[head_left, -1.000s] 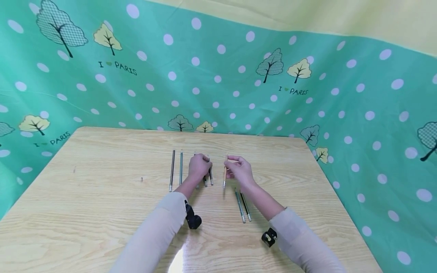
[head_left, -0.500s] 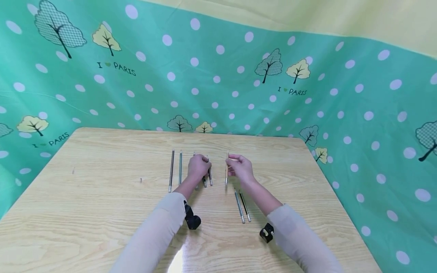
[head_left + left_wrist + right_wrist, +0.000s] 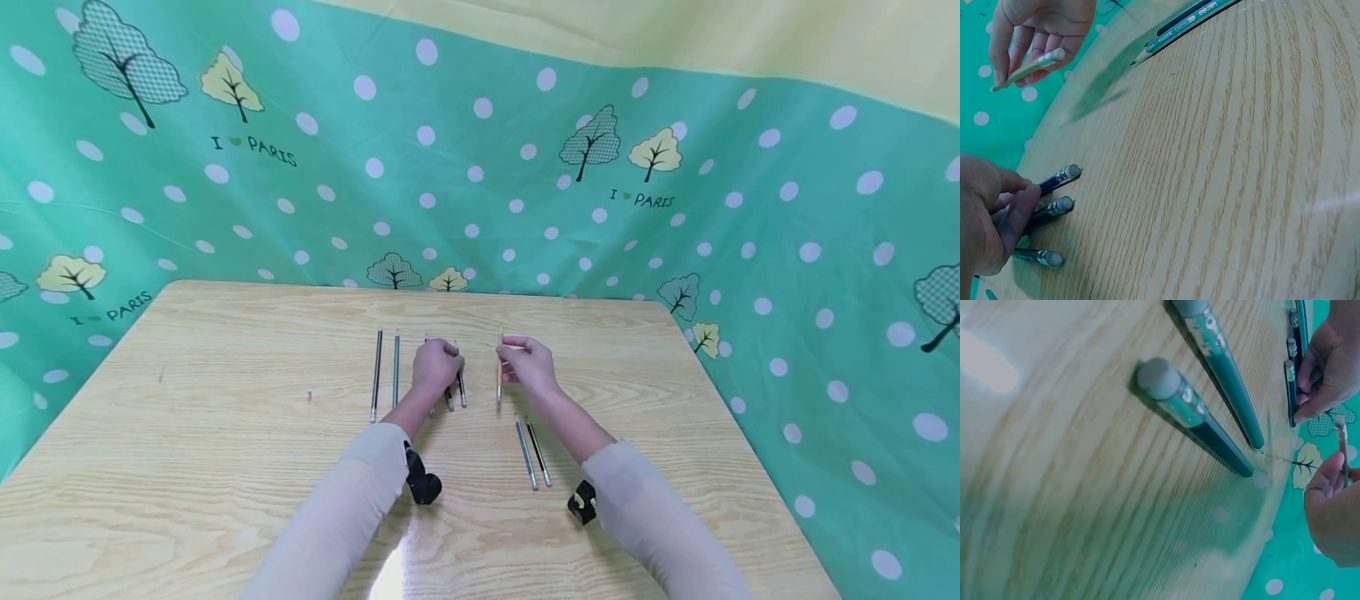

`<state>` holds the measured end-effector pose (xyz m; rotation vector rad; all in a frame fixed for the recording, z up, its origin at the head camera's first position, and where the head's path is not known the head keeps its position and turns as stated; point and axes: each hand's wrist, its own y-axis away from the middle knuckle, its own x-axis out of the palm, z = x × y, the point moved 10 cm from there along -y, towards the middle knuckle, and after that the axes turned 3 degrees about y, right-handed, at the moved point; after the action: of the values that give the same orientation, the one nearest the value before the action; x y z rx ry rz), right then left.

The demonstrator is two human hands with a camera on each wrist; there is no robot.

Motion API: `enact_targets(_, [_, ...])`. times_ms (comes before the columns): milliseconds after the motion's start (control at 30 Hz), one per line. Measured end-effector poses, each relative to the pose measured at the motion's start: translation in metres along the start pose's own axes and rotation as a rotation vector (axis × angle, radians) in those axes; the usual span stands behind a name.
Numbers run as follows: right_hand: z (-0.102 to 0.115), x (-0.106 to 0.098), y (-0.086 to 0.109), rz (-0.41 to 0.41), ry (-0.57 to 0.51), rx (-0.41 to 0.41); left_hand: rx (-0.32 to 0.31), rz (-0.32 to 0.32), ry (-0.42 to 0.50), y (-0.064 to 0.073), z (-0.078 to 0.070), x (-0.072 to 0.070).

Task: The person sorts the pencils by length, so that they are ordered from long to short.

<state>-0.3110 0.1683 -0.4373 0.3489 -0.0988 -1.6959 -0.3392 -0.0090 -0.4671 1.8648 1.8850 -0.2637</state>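
Note:
My right hand (image 3: 529, 365) pinches a yellow pencil (image 3: 499, 379) between thumb and fingers, its eraser end toward me; the left wrist view shows this pencil (image 3: 1038, 65) held above the table. To its left, my left hand (image 3: 435, 364) is low over several pencils lying side by side. Its thumb and fingers pinch the rightmost one, a dark pencil (image 3: 461, 392), seen also in the left wrist view as a dark pencil (image 3: 1059, 179). Another dark pencil (image 3: 449, 400) lies beside it, partly hidden under the hand.
Left of my left hand lie a dark pencil (image 3: 377, 375) and a teal pencil (image 3: 397, 367). Nearer me on the right are a teal pencil (image 3: 527, 454) and a black pencil (image 3: 538, 454). A polka-dot curtain (image 3: 480, 167) hangs behind the wooden table (image 3: 187, 417).
My right hand has shifted slightly to the right and away from me with the yellow pencil, which now stands straighter in view. The left hand stays in place.

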Motion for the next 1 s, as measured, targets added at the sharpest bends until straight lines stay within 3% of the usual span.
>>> enact_targets(1000, [-0.012,0.013,-0.016,0.036,0.040,0.017,0.006,-0.017,-0.024,0.002,-0.002,0.001])
